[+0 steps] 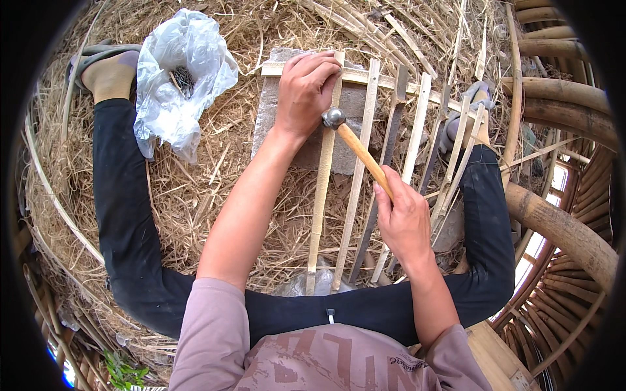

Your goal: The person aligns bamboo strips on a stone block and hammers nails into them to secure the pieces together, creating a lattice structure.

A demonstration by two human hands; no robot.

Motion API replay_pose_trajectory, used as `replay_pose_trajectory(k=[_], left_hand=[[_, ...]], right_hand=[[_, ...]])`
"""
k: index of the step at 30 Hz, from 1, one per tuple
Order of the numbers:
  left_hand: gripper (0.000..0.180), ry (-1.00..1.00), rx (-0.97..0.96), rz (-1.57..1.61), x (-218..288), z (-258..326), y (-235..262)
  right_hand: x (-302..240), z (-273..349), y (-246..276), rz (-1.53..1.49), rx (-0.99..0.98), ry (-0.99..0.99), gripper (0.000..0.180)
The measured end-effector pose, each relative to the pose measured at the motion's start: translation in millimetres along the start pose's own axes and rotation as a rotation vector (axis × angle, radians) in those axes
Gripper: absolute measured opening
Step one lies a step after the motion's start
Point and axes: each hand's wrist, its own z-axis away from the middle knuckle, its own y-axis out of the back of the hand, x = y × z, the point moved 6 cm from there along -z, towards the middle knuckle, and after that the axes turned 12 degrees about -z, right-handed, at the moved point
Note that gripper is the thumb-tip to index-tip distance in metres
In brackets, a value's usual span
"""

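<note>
My left hand point(305, 94) is closed over the joint where a long pale bamboo strip point(321, 189) meets a crosswise strip point(271, 68). Its fingertips are partly hidden, so a nail between them cannot be made out. In my right hand point(405, 218) is a hammer, gripped by its wooden handle point(365, 156). The round metal hammer head point(333, 118) hovers over the long strip, just below my left hand. Several more slats point(360, 169) fan out to the right from the crosswise strip. Beneath the joint lies a rough grey slab point(268, 111).
A crumpled clear plastic bag point(212, 62) holding dark nails point(182, 81) sits at the far left. Dry straw and shavings point(189, 221) cover the ground. My bent legs flank the slats. Thick bamboo poles point(557, 225) line the right side.
</note>
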Motion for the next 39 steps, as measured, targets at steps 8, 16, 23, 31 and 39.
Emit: replay_pose_trajectory(k=[8, 16, 23, 31, 39], left_hand=[[0.006, 0.022, -0.001, 0.009, -2, 1, -1], [0.016, 0.029, -0.048, -0.148, 11, 3, 4], [0.032, 0.107, -0.059, -0.311, 19, 7, 10], [0.046, 0.260, 0.112, -0.486, 46, 40, 51], [0.043, 0.503, -0.328, -0.495, 59, 64, 26]], right_hand=[[2, -1, 6, -0.094, 0.049, 0.008, 0.029], [-25, -37, 49, -0.084, 0.182, 0.058, 0.027], [-29, -37, 58, -0.149, 0.167, 0.018, 0.026], [-26, -27, 64, -0.167, 0.164, 0.007, 0.028], [-10, -19, 70, -0.209, 0.202, -0.052, 0.029]])
